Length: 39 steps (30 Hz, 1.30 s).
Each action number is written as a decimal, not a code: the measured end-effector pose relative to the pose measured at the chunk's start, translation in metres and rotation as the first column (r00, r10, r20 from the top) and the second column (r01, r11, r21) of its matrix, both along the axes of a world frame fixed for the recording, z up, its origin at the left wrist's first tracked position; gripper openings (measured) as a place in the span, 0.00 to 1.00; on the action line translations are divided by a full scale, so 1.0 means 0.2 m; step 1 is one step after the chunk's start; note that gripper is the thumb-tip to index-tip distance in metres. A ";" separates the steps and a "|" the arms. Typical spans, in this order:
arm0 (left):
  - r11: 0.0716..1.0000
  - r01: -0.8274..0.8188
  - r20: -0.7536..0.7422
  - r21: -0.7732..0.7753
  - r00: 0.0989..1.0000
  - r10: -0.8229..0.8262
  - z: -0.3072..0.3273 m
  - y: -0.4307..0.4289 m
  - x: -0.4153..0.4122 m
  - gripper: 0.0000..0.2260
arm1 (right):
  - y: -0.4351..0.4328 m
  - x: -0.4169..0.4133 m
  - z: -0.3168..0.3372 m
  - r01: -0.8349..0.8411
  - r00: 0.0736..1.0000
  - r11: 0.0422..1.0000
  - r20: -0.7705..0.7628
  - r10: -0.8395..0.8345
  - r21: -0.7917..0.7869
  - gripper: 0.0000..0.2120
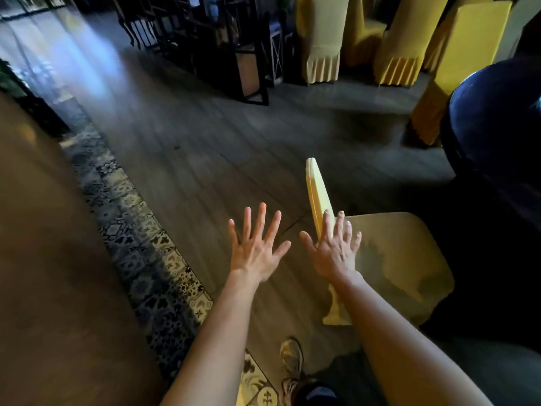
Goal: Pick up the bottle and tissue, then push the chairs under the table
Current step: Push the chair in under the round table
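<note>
Status: neither bottle nor tissue is in view, and both hands are empty. Whether the pick-up step is done cannot be told from this view. Judged step in hand: chair-pushing.

Left hand point(257, 250): fingers point(262, 218) straight and spread wide, palm down, held over the grey plank floor point(190, 142), touching nothing.

Right hand point(333, 253): fingers point(325, 227) also straight and spread, holding nothing. They lie across the top edge of the backrest point(317, 189); the edge is blurred, so real contact cannot be confirmed.

Task thing: yellow fabric-covered chair point(404, 259), low right of centre, just in front of the person. Its slim backrest is seen edge-on and its broad padded seat faces the dark blue round worktop point(494, 118) on the right. Most of the seat shows in the open, with only its far edge lost in the shadow beside the worktop. Judged: not yet tucked under. The cover looks soft and loose, with a pleated skirt at the foot. It may slip under a flat palm, so a push low on the backrest frame looks safer.

Left to do, judged: push this chair in. More yellow-covered chairs point(323, 45) stand well apart at the far side; whether they belong to the task is unclear.
</note>
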<state>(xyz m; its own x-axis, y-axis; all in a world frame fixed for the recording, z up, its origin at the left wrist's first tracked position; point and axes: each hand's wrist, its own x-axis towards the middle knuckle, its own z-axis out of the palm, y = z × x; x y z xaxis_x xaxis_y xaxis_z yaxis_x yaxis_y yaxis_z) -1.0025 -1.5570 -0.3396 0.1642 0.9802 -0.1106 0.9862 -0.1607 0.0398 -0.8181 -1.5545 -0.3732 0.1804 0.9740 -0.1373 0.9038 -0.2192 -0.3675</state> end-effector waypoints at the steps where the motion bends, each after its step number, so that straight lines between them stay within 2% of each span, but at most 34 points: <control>1: 1.000 0.025 -0.011 -0.017 1.000 -0.025 -0.01 0.09 0.00 0.31 | 0.08 -0.02 -0.01 0.020 1.000 1.000 -0.021 -0.020 -0.008 0.40; 6: 0.989 0.146 -0.005 -0.034 0.989 -0.146 -0.02 0.53 0.05 0.31 | 0.37 -0.09 -0.04 0.064 0.992 0.998 -0.104 -0.064 -0.005 0.36; 12: 0.930 0.364 0.031 -0.054 0.932 -0.362 -0.09 1.00 0.13 0.33 | 0.43 -0.16 -0.11 0.297 0.951 0.947 -0.129 -0.281 0.127 0.32; 14: 0.861 0.501 0.053 -0.082 0.865 -0.499 -0.13 1.13 0.14 0.34 | 0.46 -0.17 -0.12 0.381 0.922 0.912 -0.143 -0.361 0.152 0.29; 17: 0.717 0.682 0.145 -0.142 0.731 -0.667 -0.18 1.32 0.16 0.38 | 0.52 -0.18 -0.14 0.485 0.874 0.859 -0.116 -0.472 0.163 0.31; 21: 0.482 0.861 0.145 -0.163 0.504 -0.852 -0.17 1.58 0.26 0.43 | 0.56 -0.21 -0.14 0.591 0.801 0.778 -0.047 -0.596 0.214 0.32; 24: 0.288 0.943 0.130 -0.165 0.310 -0.942 -0.14 1.68 0.40 0.40 | 0.62 -0.28 -0.11 0.740 0.664 0.653 -0.014 -0.748 0.161 0.33; 26: 0.210 0.957 0.200 -0.202 0.250 -0.947 -0.10 1.67 0.47 0.36 | 0.67 -0.33 -0.09 0.834 0.543 0.537 -0.010 -0.840 0.129 0.35; 28: 0.187 0.962 0.259 -0.198 0.236 -0.937 -0.10 1.66 0.50 0.33 | 0.74 -0.37 -0.06 0.896 0.435 0.432 -0.010 -0.900 0.101 0.34; 32: 0.172 0.970 0.283 -0.171 0.215 -0.934 -0.15 1.74 0.47 0.33 | 0.89 -0.44 -0.04 0.962 0.264 0.261 -0.032 -0.964 0.085 0.35; 36: 0.225 0.960 0.304 -0.167 0.267 -0.914 -0.19 1.78 0.44 0.36 | 0.98 -0.47 -0.08 0.978 0.097 0.084 -0.060 -0.993 0.191 0.32; 39: 0.225 0.969 0.360 -0.104 0.248 -0.899 -0.23 1.73 0.39 0.36 | 1.00 -0.49 -0.11 0.957 0.039 0.014 -0.078 -0.996 0.291 0.30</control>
